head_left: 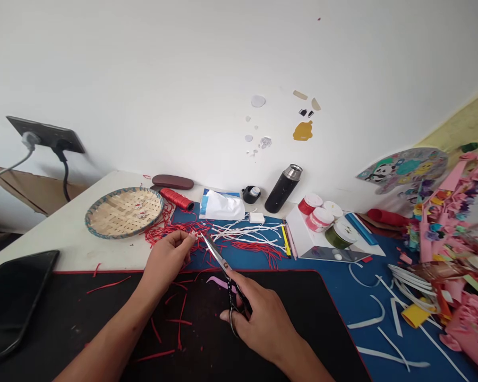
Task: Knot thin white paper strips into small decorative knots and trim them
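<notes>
My left hand point(172, 257) pinches a small red and white cord piece point(195, 233) between thumb and fingertips. My right hand point(258, 313) has its fingers in the handles of metal scissors point(219, 258). The scissors point up and to the left, and their tip is beside the cord piece. The blades look nearly closed. Behind my hands lie tangled red cords point(258, 248) and a bundle of white cords point(242, 232). Cut red cord bits point(181, 318) are scattered on the black mat point(287, 297). A purple strip point(220, 281) lies behind the scissors.
A woven basket point(119, 212) stands at the back left, with a phone point(18, 297) nearer. Red thread spool point(176, 199), white packet point(223, 205), black flask point(283, 188) and ribbon spools point(319, 218) line the back. White strips point(394, 355) and pink paper flowers point(472, 318) lie right.
</notes>
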Demonstrator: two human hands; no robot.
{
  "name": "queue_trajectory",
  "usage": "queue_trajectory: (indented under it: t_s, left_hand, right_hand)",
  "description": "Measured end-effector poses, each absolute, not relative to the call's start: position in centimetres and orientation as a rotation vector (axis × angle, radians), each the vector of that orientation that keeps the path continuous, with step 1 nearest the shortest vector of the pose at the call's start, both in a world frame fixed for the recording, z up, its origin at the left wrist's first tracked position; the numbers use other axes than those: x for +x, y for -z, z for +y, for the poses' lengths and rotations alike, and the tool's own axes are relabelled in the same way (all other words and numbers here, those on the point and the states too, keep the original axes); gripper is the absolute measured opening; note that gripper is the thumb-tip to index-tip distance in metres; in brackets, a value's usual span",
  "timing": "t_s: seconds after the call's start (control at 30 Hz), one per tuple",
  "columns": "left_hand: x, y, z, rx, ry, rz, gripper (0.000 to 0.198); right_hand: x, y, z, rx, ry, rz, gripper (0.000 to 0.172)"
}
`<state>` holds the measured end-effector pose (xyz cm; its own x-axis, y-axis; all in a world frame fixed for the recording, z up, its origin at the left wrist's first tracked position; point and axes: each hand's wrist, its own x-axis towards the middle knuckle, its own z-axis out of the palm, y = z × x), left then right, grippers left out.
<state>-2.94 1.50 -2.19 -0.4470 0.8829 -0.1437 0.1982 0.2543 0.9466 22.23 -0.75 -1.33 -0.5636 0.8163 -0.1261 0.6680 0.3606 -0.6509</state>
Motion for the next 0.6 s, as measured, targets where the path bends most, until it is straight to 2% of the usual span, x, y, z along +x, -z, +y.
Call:
queue_trajectory:
  t_s: [0.6]
  left_hand:
    - [-1.97, 2.07, 1.07, 1.236, -1.160, 1.913, 0.040]
  right_hand:
    - [22.19, 1.52, -0.85, -1.311, -0.925, -2.463, 0.078]
